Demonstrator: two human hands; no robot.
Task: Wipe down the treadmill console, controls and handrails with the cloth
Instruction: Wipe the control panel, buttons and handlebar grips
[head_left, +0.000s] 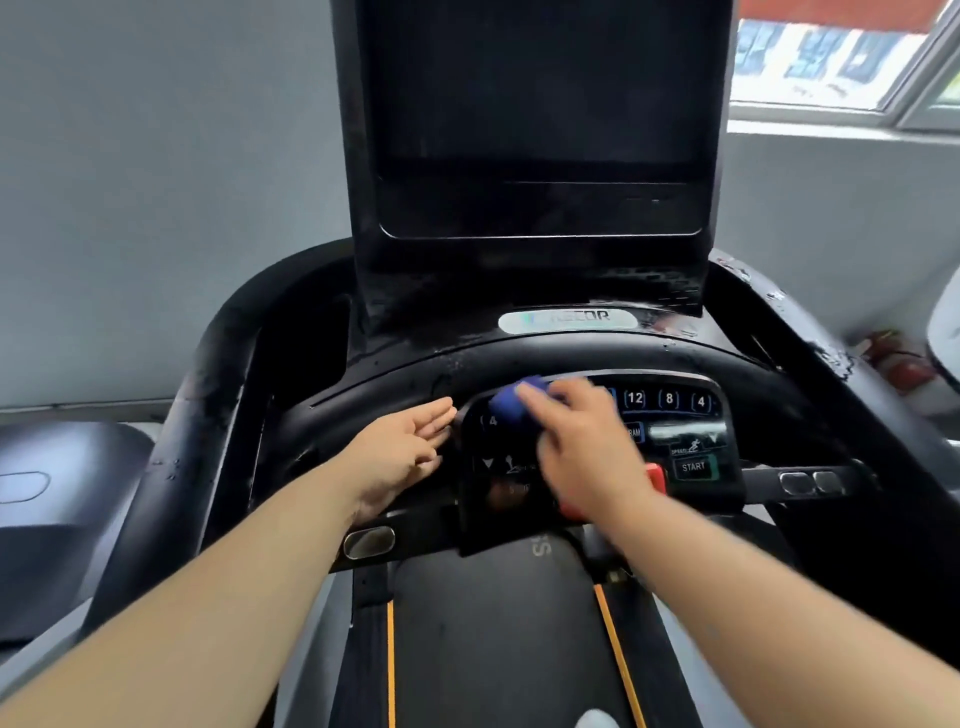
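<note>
Daylight from window (841, 57) upper right; right hand (582, 441) motion-blurred, edges perhaps bowed.

black treadmill console (519, 356) — droplet-flecked — carries a blue cloth (511, 401) at the upper left of its button panel (680, 441).
</note>
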